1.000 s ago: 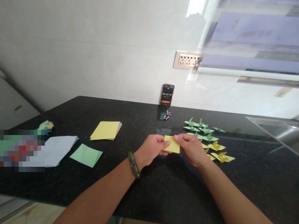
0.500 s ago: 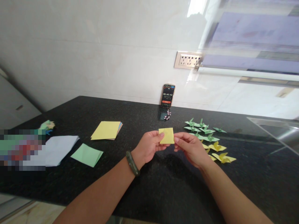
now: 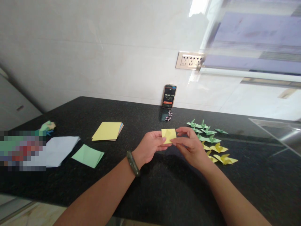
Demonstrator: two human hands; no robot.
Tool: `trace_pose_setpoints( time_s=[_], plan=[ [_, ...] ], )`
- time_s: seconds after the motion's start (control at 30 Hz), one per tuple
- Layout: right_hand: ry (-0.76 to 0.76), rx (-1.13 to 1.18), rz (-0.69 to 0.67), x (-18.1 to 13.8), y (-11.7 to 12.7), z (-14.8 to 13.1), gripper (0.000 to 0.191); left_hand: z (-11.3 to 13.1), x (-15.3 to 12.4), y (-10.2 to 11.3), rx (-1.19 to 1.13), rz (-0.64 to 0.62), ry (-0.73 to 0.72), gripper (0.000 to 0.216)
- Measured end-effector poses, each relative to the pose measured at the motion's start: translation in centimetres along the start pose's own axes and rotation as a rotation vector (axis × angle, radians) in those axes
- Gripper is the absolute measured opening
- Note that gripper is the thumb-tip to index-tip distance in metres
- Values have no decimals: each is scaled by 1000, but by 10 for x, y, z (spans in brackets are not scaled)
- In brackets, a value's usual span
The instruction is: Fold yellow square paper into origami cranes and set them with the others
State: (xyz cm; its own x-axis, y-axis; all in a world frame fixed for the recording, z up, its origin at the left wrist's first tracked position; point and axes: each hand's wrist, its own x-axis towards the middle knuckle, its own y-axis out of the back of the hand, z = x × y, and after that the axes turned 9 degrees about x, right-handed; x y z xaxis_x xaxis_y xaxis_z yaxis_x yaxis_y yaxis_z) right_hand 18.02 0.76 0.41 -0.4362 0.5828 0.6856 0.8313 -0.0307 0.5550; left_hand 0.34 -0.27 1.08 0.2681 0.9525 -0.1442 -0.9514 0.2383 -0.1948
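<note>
Both hands hold a small folded yellow paper (image 3: 168,135) just above the black counter (image 3: 164,188). My left hand (image 3: 149,147) pinches its left edge with thumb and fingers. My right hand (image 3: 191,147) pinches its right side, fingers curled over the top corner. A dark green bangle (image 3: 133,163) sits on my left wrist. Right of the hands lie several folded green paper cranes (image 3: 203,130) and yellow paper cranes (image 3: 221,153).
A stack of yellow sheets (image 3: 107,131), a green folded sheet (image 3: 88,155) and white paper (image 3: 60,150) lie to the left. A phone (image 3: 169,96) showing a timer leans on the wall, beads (image 3: 168,115) before it. A steel sink (image 3: 279,133) is at the right.
The yellow paper rose from lower between the hands, then my right hand closed in over its right corner. The paper now looks slightly smaller and flatter.
</note>
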Motion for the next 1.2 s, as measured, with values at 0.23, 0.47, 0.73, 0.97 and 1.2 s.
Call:
trace_pose_setpoints(
  time_s=[0.23,0.47,0.73,0.97,1.2],
  plan=[
    [-44,50,0,1,2,2,16,6,-3,6,47,-153,-13,33],
    [-226,240,35,0,-1,2,10,8,-4,3,83,-157,-34,34],
    [-335,247,127,-2,-11,2,12,15,-8,-4,158,-143,-20,30],
    [-332,277,171,0,-10,-4,10,5,-4,-2,164,-117,45,22],
    [-370,305,187,1,-10,-6,10,-3,-5,-11,306,10,44,22]
  ],
)
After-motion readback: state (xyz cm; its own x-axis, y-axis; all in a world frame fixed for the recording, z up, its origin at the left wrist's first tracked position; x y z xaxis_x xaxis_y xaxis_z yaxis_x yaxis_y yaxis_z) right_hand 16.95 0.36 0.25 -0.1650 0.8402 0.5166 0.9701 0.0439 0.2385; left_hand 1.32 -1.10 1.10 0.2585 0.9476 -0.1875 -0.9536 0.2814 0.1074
